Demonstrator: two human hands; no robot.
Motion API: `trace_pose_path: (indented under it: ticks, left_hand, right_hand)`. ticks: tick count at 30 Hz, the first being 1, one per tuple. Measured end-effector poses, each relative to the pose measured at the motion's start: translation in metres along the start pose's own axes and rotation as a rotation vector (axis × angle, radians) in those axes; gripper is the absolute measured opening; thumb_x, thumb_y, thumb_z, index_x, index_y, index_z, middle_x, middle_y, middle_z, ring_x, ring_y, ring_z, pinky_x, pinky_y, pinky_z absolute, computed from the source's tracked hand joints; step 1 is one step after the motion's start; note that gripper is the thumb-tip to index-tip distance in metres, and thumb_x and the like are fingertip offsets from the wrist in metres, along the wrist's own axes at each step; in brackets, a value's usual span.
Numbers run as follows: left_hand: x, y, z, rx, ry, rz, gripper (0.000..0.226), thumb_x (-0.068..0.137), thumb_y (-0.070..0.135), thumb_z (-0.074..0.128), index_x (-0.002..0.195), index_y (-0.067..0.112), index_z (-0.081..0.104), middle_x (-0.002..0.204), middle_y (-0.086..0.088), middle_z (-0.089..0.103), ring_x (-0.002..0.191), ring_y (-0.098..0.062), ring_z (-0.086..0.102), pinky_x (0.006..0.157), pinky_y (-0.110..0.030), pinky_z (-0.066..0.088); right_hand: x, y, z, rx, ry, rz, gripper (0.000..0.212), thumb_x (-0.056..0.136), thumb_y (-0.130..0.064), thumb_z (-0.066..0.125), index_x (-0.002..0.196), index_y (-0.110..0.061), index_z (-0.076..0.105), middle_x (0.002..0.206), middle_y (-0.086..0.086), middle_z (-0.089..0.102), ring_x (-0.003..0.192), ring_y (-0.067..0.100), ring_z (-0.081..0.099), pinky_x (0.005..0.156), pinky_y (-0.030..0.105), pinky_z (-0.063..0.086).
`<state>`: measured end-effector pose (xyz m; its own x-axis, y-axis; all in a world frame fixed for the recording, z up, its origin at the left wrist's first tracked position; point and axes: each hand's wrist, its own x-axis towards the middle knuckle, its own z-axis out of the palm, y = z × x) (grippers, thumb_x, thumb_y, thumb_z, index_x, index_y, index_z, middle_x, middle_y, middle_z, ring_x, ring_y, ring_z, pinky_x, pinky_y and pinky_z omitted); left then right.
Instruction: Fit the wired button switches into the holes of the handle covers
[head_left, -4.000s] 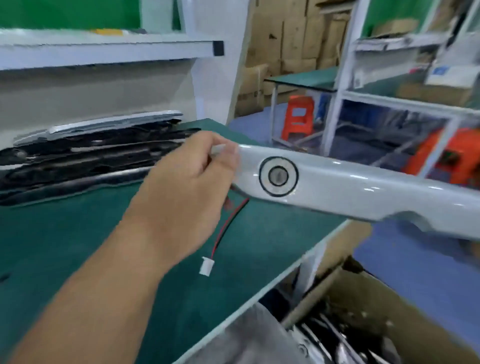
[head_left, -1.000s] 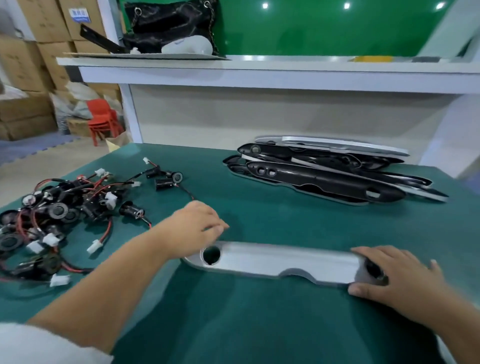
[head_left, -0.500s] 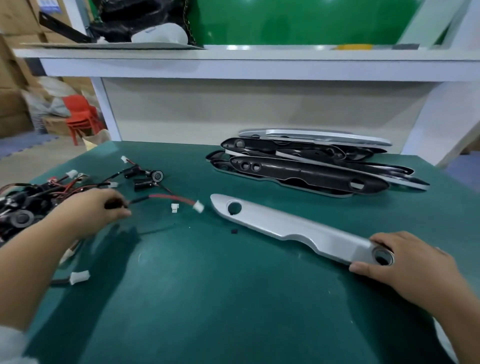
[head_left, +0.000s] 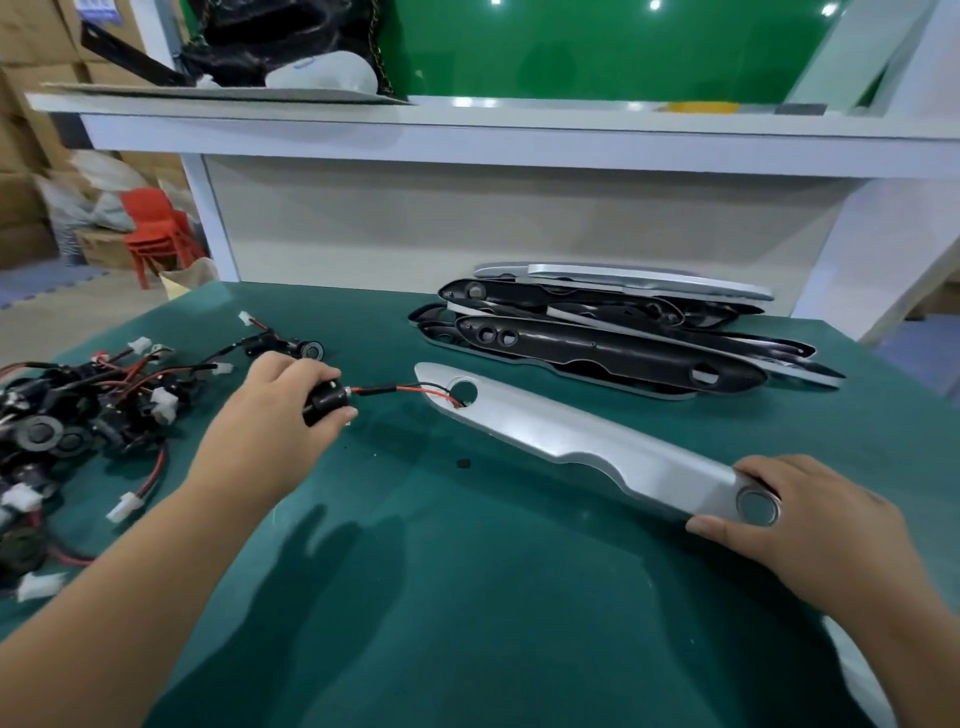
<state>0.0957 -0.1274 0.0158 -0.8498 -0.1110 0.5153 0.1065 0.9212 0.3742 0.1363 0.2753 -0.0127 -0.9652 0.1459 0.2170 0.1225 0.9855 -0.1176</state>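
on the green table: switch lead fed into the cover hole

on the green table (head_left: 519, 597) a silver handle cover (head_left: 582, 441) lies diagonally, its far end toward the left, its near end under the right hand (head_left: 810, 525). that hand's grip is closed round the near end, thumb on the front edge and fingers over the back, just beside a round chrome ring set in the cover. the left hand (head_left: 275, 415) has its grip pinched shut on the black barrel of a wired button switch (head_left: 327, 401), held just above the table to the left of the cover. the switch's red and black wires (head_left: 410, 389) run right from the barrel and drop into the round hole (head_left: 464, 391) at the cover's far end; the barrel itself is still outside the hole.

at the left edge sits a tangled pile of switches (head_left: 67, 421) with red and black leads and white plug connectors. behind the silver cover, near the white back panel, is a stack of handle covers (head_left: 613, 332), mostly glossy black with a few silver ones. 1 small dark speck (head_left: 463, 463) lies on the table between the hands.
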Motion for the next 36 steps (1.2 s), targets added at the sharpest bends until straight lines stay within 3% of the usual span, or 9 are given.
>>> trace_pose_path:
  ticks: [4, 8, 14, 18, 22, 24, 27, 31, 36]
  left_hand:
    - [-0.003, 0.018, -0.004, 0.006, 0.104, 0.184, 0.038, 0.087, 0.036, 0.066, 0.116, 0.012, 0.064, 0.107, -0.008, 0.056, 0.100, -0.026, 0.055, 0.090, -0.030, 0.040]
    - [-0.008, 0.047, -0.008, -0.086, 0.122, 0.284, 0.049, 0.090, 0.044, 0.039, 0.112, 0.009, 0.065, 0.100, -0.006, 0.059, 0.101, -0.022, 0.048, 0.089, -0.017, 0.027]
    - [-0.023, 0.059, 0.011, 0.077, 0.132, 0.431, 0.024, 0.085, 0.010, 0.051, 0.097, 0.005, 0.071, 0.089, -0.010, 0.066, 0.081, -0.035, 0.060, 0.079, -0.034, 0.042]
    - [-0.026, 0.045, 0.013, 0.070, 0.128, 0.264, 0.043, 0.091, 0.033, 0.036, 0.110, 0.012, 0.069, 0.106, -0.006, 0.065, 0.104, -0.025, 0.045, 0.090, -0.040, 0.033]
    - [-0.033, 0.037, 0.016, -0.011, 0.097, 0.300, 0.051, 0.094, 0.043, 0.027, 0.128, 0.020, 0.058, 0.129, 0.001, 0.056, 0.126, -0.015, 0.034, 0.112, -0.042, 0.015]
    - [-0.031, 0.033, 0.016, -0.100, 0.165, 0.246, 0.053, 0.093, 0.045, 0.029, 0.136, 0.022, 0.050, 0.139, 0.008, 0.044, 0.136, -0.014, 0.027, 0.116, -0.048, 0.011]
    - [-0.021, 0.026, 0.007, -0.488, 0.214, -0.042, 0.062, 0.088, 0.049, 0.037, 0.145, 0.026, 0.035, 0.144, 0.016, 0.031, 0.138, -0.006, 0.026, 0.118, -0.037, 0.014]
    - [-0.019, 0.014, -0.003, -1.346, -0.131, -0.436, 0.034, 0.097, 0.037, 0.042, 0.123, 0.020, 0.056, 0.117, -0.001, 0.066, 0.097, -0.010, 0.064, 0.093, -0.039, 0.047]
    - [-0.037, 0.016, 0.000, -1.266, -0.196, -0.321, 0.017, 0.083, 0.021, 0.057, 0.098, 0.018, 0.064, 0.091, 0.004, 0.073, 0.082, -0.010, 0.068, 0.077, -0.027, 0.053]
  right_hand:
    - [-0.006, -0.015, -0.006, 0.110, 0.144, -0.202, 0.075, 0.052, -0.095, 0.038, 0.097, -0.037, 0.058, 0.096, -0.021, 0.052, 0.098, 0.011, 0.056, 0.104, 0.046, 0.030]
    - [-0.014, -0.034, -0.008, 0.083, 0.384, -0.373, 0.070, 0.054, -0.083, 0.045, 0.089, -0.026, 0.066, 0.092, -0.010, 0.065, 0.086, 0.018, 0.065, 0.099, 0.050, 0.037]
    - [-0.017, -0.030, -0.011, 0.102, 0.305, -0.315, 0.073, 0.051, -0.085, 0.044, 0.089, -0.026, 0.066, 0.092, -0.010, 0.065, 0.089, 0.018, 0.064, 0.100, 0.047, 0.035]
    - [-0.017, -0.031, -0.011, 0.119, 0.263, -0.294, 0.073, 0.051, -0.086, 0.043, 0.090, -0.028, 0.065, 0.090, -0.014, 0.063, 0.091, 0.015, 0.063, 0.099, 0.044, 0.036]
    - [-0.016, -0.030, -0.017, 0.181, 0.280, -0.284, 0.069, 0.051, -0.082, 0.047, 0.085, -0.025, 0.064, 0.082, -0.017, 0.057, 0.083, 0.016, 0.061, 0.090, 0.047, 0.044]
    - [-0.016, -0.028, -0.019, 0.206, 0.275, -0.293, 0.070, 0.051, -0.081, 0.049, 0.086, -0.023, 0.065, 0.081, -0.015, 0.057, 0.080, 0.015, 0.059, 0.088, 0.048, 0.046]
    - [-0.017, -0.023, -0.021, 0.233, 0.264, -0.258, 0.074, 0.050, -0.081, 0.050, 0.089, -0.021, 0.065, 0.083, -0.014, 0.056, 0.079, 0.011, 0.052, 0.090, 0.051, 0.045]
    - [-0.017, -0.016, -0.024, 0.249, 0.187, -0.260, 0.073, 0.047, -0.089, 0.046, 0.090, -0.032, 0.060, 0.085, -0.020, 0.054, 0.079, 0.007, 0.049, 0.087, 0.045, 0.044]
    - [-0.019, -0.011, -0.025, 0.373, -0.094, -0.229, 0.070, 0.036, -0.099, 0.044, 0.089, -0.053, 0.047, 0.097, -0.031, 0.051, 0.093, -0.009, 0.050, 0.070, 0.017, 0.038]
